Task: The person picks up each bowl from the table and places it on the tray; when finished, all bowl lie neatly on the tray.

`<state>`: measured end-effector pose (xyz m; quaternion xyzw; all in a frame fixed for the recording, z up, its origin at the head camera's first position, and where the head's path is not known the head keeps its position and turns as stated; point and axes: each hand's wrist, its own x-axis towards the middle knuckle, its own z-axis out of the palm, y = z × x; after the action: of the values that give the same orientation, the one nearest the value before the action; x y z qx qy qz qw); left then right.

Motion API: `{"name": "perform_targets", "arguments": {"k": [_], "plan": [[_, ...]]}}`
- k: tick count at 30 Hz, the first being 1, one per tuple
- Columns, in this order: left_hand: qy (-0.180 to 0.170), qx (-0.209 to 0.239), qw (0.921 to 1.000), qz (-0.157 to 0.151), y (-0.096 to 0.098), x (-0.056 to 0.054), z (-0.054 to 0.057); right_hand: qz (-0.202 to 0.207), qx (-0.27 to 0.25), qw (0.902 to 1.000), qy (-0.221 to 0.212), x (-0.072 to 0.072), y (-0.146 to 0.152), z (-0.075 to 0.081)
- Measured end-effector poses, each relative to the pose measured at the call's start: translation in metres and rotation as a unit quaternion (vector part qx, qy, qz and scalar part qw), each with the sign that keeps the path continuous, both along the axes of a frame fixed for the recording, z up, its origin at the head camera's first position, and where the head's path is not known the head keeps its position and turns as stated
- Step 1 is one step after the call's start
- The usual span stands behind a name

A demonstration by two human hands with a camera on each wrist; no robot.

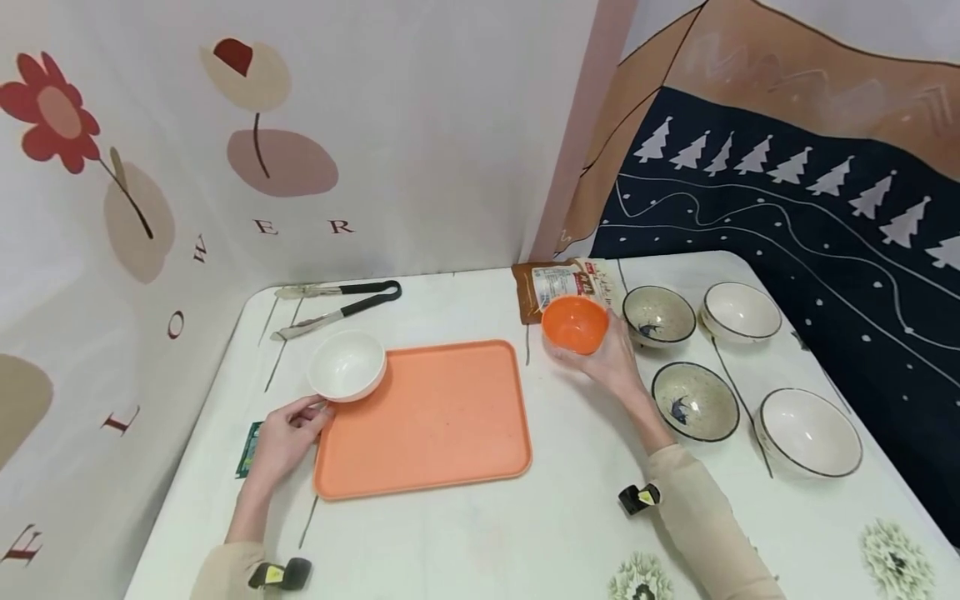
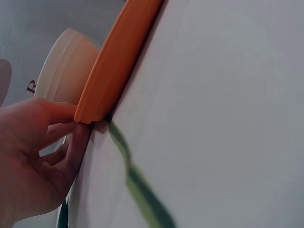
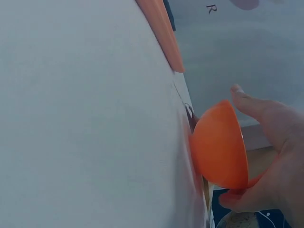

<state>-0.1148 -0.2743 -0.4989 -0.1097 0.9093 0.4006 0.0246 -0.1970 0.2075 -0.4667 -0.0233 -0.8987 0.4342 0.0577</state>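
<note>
My left hand (image 1: 288, 437) pinches the left edge of an orange rectangular tray (image 1: 450, 479), one finger above its rim and others underneath. A white bowl (image 1: 347, 367) sits on the tray's back left corner, just beyond these fingers; its outer wall shows in the left wrist view. Around the near right side of a small orange bowl (image 1: 573, 323) is my right hand (image 1: 609, 354). In the right wrist view the thumb stands slightly off this bowl's rim, while a finger lies against the opposite side. The bowl is upright, low over the tabletop.
Metal tongs (image 1: 337, 307) with black handles lie behind the tray. A brown food packet (image 1: 528, 292) is partly behind the orange bowl. Two grey patterned bowls (image 1: 693, 421) and two white dark-rimmed bowls (image 1: 813, 433) stand at the right. A green packet (image 1: 247, 450) lies beside my left hand.
</note>
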Motion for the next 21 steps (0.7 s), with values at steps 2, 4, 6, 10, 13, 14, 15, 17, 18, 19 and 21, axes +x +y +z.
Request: {"name": "perform_targets", "arguments": {"k": [2,4,6,10,13,14,15,17,18,19,21], "plan": [[0.000,0.011,0.9999,-0.001,0.001,-0.002,-0.001,-0.002,-0.005,1.0000,-0.007,0.000,0.002,-0.003],[-0.001,0.018,0.9998,-0.002,0.001,-0.003,-0.002,-0.009,-0.009,0.9998,-0.018,0.001,0.003,-0.005],[-0.002,0.022,0.9998,0.000,0.001,-0.004,-0.002,-0.019,-0.011,0.9993,-0.031,0.002,0.004,-0.006],[0.003,0.024,0.9997,0.000,0.000,-0.006,-0.002,-0.035,-0.021,0.9982,-0.045,0.001,0.002,-0.007],[0.008,0.028,0.9996,-0.004,-0.001,-0.008,0.000,-0.043,-0.030,0.9977,-0.043,0.002,0.000,-0.007],[0.009,0.028,0.9996,-0.004,-0.002,-0.009,0.000,-0.045,-0.033,0.9976,-0.042,0.002,-0.001,-0.007],[0.009,0.028,0.9996,-0.004,-0.002,-0.009,0.001,-0.044,-0.036,0.9975,-0.042,0.003,-0.003,-0.007],[0.008,0.028,0.9996,-0.003,-0.003,-0.008,0.002,-0.039,-0.041,0.9974,-0.044,0.004,-0.007,-0.006],[0.007,0.028,0.9996,-0.002,-0.003,-0.008,0.002,-0.035,-0.043,0.9975,-0.046,0.005,-0.010,-0.005],[0.007,0.027,0.9996,-0.002,-0.004,-0.008,0.003,-0.031,-0.046,0.9974,-0.047,0.006,-0.014,-0.003],[0.006,0.028,0.9996,-0.001,-0.004,-0.008,0.003,-0.017,-0.058,0.9971,-0.047,0.009,-0.022,0.001]]}}
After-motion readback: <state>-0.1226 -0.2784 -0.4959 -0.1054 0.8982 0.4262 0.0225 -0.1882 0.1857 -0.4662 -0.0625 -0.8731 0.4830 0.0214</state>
